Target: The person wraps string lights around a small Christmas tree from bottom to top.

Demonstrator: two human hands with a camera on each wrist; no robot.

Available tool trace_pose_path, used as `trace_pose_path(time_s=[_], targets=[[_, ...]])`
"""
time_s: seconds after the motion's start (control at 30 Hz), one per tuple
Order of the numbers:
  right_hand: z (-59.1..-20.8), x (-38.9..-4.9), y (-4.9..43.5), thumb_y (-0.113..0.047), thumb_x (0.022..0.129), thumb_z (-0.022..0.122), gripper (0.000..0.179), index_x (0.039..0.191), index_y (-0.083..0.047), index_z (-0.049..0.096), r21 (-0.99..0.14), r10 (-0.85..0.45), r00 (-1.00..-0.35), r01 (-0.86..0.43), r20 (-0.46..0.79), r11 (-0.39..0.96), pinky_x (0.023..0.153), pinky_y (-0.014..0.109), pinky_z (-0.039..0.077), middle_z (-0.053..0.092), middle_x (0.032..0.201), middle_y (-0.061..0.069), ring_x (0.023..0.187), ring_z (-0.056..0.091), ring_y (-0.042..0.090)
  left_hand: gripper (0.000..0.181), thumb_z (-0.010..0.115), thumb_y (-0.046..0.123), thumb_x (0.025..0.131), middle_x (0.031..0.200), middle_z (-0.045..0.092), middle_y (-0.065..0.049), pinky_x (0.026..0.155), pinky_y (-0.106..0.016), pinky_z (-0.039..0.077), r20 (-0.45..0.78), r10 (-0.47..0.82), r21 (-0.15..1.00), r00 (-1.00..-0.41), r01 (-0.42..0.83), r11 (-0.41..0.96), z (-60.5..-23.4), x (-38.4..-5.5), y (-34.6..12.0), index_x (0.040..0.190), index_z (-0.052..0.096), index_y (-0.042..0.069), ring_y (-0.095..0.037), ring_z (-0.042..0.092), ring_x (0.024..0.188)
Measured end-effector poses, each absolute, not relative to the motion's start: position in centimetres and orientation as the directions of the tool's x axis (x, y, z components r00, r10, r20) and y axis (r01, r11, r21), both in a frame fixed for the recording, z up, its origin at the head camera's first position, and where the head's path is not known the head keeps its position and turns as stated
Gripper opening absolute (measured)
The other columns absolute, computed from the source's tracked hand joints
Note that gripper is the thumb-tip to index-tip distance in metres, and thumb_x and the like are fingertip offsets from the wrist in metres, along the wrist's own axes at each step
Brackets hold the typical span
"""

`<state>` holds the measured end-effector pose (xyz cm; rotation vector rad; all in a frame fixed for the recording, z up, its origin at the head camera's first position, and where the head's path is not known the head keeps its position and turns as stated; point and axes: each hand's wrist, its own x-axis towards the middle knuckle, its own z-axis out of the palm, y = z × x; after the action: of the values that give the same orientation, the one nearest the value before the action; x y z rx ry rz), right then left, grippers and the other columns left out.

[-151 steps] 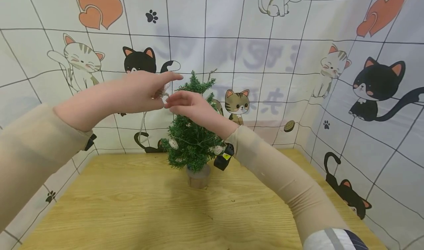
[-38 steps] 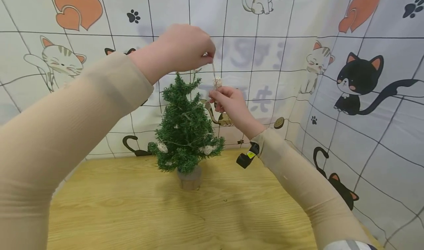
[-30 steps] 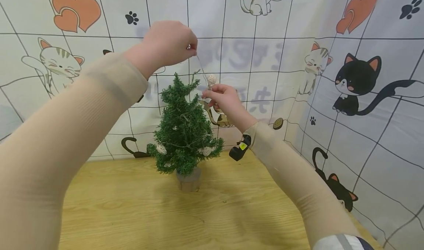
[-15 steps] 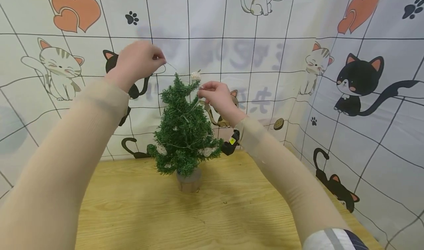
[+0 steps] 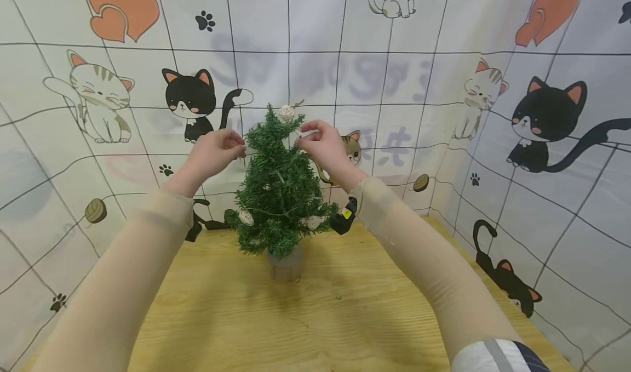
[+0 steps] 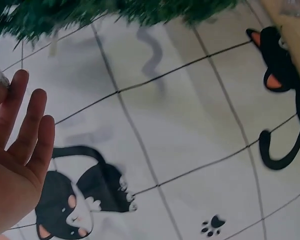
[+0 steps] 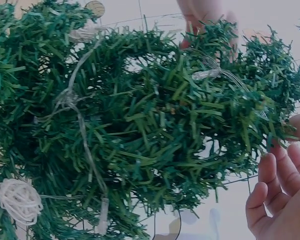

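Observation:
A small artificial Christmas tree point(image 5: 283, 186) stands upright in a round base, with clear-wired string lights point(image 7: 85, 140) wound about it. White woven balls hang on the string; one ball point(image 5: 287, 113) sits by the treetop, another point(image 7: 20, 201) low on the branches. At the tree's upper left, my left hand point(image 5: 214, 150) pinches a clear bit of the string between thumb and forefinger, seen in the left wrist view. My right hand point(image 5: 325, 144) pinches the string beside an upper right branch; its fingertips are partly hidden by greenery in the right wrist view.
The tree's base point(image 5: 286, 265) rests on a wood-grain table point(image 5: 236, 317). A white curtain point(image 5: 384, 87) printed with cats and grid lines closes off the back and sides. A black wrist camera point(image 5: 343, 217) on the right wrist is close to the lower branches.
My left hand swings from above the tree leftward and down to its left side, drawing the string across. The white ball shifts left to the treetop. My right hand moves slightly toward the branch.

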<state>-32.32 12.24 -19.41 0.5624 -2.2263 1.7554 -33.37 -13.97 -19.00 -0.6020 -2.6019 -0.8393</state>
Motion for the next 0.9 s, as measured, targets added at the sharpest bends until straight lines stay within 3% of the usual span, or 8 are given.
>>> trace_pose_path(time_s=[0.23,0.4,0.5,0.57,0.63,0.73,0.83,0.9], targets=[[-20.2,-32.0,11.9,-0.008,0.090,0.067,0.031,0.119,-0.005,0.057,-0.861,-0.174,-0.880,-0.471,0.442,0.193,0.077,0.033,0.045,0.065,0.090,0.009,0.085,0.060,0.023,0.021,0.053,0.012,0.098,0.106,0.066,-0.018,0.065,-0.041,0.039,0.473,0.279,0.475,-0.836,0.509,0.718,-21.4,-33.7,-12.3,0.110,0.068,0.002,-0.032,0.055,0.081],[-20.5,-31.8,11.7,-0.009,0.090,0.067,0.024,0.113,-0.008,0.059,-0.846,-0.179,-0.875,-0.482,0.450,0.226,0.074,0.032,0.045,0.065,0.089,0.009,0.082,0.060,0.022,0.035,0.046,0.003,0.098,0.127,0.058,-0.023,0.085,-0.047,0.047,0.385,0.262,0.524,-0.885,0.443,0.727,-22.4,-33.9,-12.1,0.130,0.058,-0.002,-0.039,0.056,0.111],[-20.5,-31.7,11.8,-0.012,0.091,0.067,0.026,0.115,-0.005,0.059,-0.841,-0.185,-0.878,-0.477,0.442,0.255,0.073,0.033,0.044,0.065,0.091,0.010,0.083,0.059,0.022,0.033,0.047,0.004,0.098,0.127,0.058,-0.025,0.089,-0.049,0.045,0.344,0.268,0.536,-0.900,0.423,0.731,-22.8,-34.0,-12.2,0.127,0.058,-0.006,-0.040,0.053,0.115],[-20.6,-31.7,11.8,-0.014,0.091,0.066,0.028,0.117,-0.004,0.060,-0.838,-0.190,-0.880,-0.474,0.436,0.270,0.073,0.034,0.044,0.065,0.092,0.010,0.085,0.059,0.022,0.021,0.047,0.004,0.098,0.121,0.060,-0.025,0.078,-0.045,0.044,0.328,0.287,0.526,-0.900,0.426,0.736,-23.0,-34.1,-12.4,0.103,0.064,-0.007,-0.038,0.056,0.094],[-20.6,-31.7,11.9,-0.015,0.092,0.066,0.029,0.117,-0.003,0.060,-0.837,-0.191,-0.881,-0.471,0.433,0.279,0.072,0.034,0.042,0.065,0.093,0.010,0.084,0.057,0.023,0.021,0.047,0.003,0.097,0.115,0.062,-0.024,0.070,-0.042,0.037,0.318,0.313,0.510,-0.895,0.440,0.739,-23.0,-34.4,-12.4,0.077,0.054,0.001,-0.030,0.049,0.076],[-20.7,-31.7,12.0,-0.014,0.092,0.066,0.026,0.115,-0.004,0.061,-0.834,-0.186,-0.880,-0.475,0.438,0.282,0.070,0.034,0.041,0.065,0.092,0.010,0.082,0.055,0.023,0.033,0.047,0.004,0.097,0.107,0.062,-0.021,0.068,-0.040,0.032,0.298,0.344,0.502,-0.890,0.453,0.737,-22.9,-34.8,-12.5,0.068,0.032,0.011,-0.024,0.035,0.066],[-20.7,-31.6,12.0,-0.014,0.092,0.066,0.023,0.113,-0.004,0.062,-0.828,-0.189,-0.876,-0.482,0.444,0.286,0.071,0.033,0.043,0.064,0.091,0.010,0.081,0.057,0.022,0.024,0.049,0.006,0.097,0.110,0.063,-0.022,0.071,-0.041,0.039,0.286,0.343,0.501,-0.895,0.445,0.743,-22.6,-35.1,-12.8,0.074,0.056,0.006,-0.024,0.048,0.074],[-20.8,-31.6,11.9,-0.014,0.092,0.066,0.022,0.112,-0.004,0.062,-0.824,-0.196,-0.873,-0.487,0.447,0.291,0.071,0.033,0.045,0.064,0.090,0.009,0.081,0.058,0.022,0.019,0.050,0.009,0.098,0.115,0.062,-0.023,0.077,-0.044,0.045,0.265,0.318,0.511,-0.910,0.412,0.755,-22.3,-35.2,-12.9,0.096,0.067,0.000,-0.032,0.057,0.086]])
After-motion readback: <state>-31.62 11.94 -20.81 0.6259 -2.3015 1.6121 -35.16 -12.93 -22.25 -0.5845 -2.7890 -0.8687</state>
